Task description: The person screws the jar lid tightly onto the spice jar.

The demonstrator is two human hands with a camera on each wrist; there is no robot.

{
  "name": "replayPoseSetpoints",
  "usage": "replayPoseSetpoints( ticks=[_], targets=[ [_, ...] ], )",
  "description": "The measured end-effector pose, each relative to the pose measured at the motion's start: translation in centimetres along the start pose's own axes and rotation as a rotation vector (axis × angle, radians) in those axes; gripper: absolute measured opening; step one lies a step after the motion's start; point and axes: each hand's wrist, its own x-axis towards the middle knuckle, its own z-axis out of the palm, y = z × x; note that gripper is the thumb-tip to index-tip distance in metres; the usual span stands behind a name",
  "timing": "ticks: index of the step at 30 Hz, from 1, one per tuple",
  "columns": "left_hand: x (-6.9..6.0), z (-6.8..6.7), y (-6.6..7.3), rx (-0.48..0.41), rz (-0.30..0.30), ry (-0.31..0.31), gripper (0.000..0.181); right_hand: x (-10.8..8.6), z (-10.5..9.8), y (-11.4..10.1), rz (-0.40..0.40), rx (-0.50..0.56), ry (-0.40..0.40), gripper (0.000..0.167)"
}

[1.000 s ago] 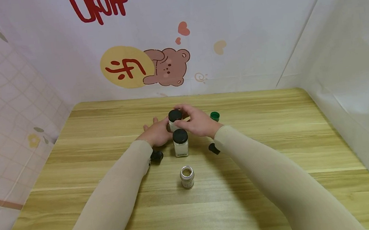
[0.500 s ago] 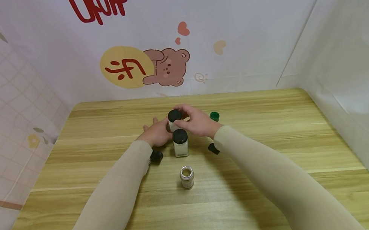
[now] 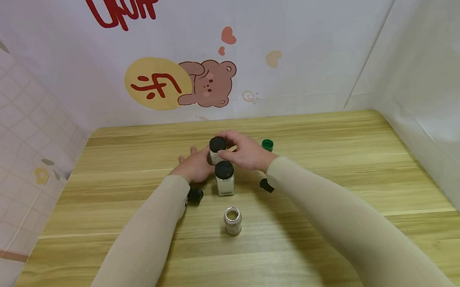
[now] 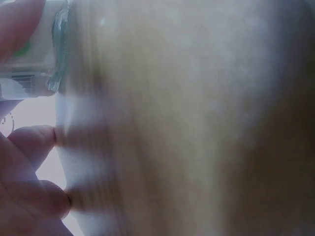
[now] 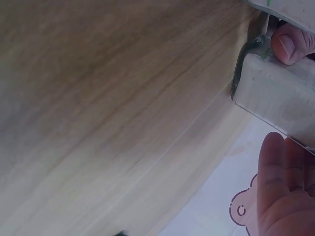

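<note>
A glass jar (image 3: 215, 157) with a black lid (image 3: 217, 143) stands toward the back of the table, pale inside. My left hand (image 3: 196, 165) grips its lower body; the thumb crosses the glass in the left wrist view. From the right, my right hand (image 3: 250, 153) pinches the lid area, thumb in front and fingers behind, partly hidden by the jar. In the right wrist view the same jar (image 5: 275, 93) lies between the left thumb and my right fingers (image 5: 273, 167). Directly in front stands a second black-lidded glass jar (image 3: 226, 185), apart from both hands' grip.
Nearer me on the wooden table (image 3: 211, 278) is a small uncapped bottle (image 3: 233, 226). Behind the right wrist lies a green cap (image 3: 267, 145). Black pieces show beside the left cuff (image 3: 195, 195) and under the right cuff (image 3: 266, 185). A printed white cloth (image 3: 301, 21) hangs behind.
</note>
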Motion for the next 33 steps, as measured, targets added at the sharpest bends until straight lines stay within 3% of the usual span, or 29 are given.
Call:
replayPoseSetpoints(
  ticks=[5,12,19,27,33],
  targets=[
    [0.0,-0.03,0.02,-0.002,0.006,0.004,0.087,0.0,0.07,0.0,0.01,-0.01,0.009,0.046],
    [-0.04,-0.07,0.15,-0.005,-0.002,-0.005,0.085,0.04,-0.03,0.09,0.012,0.013,-0.001,0.057],
    [-0.11,-0.06,0.25,-0.006,0.003,0.002,0.085,0.01,-0.01,0.09,0.003,0.005,0.002,0.046],
    [-0.17,-0.02,0.26,-0.002,0.002,-0.002,0.085,-0.15,-0.05,-0.05,0.013,0.012,-0.005,0.056],
    [-0.2,-0.02,0.24,0.0,0.005,0.001,0.086,-0.17,0.02,-0.18,-0.001,0.011,-0.001,0.046]
  ],
)
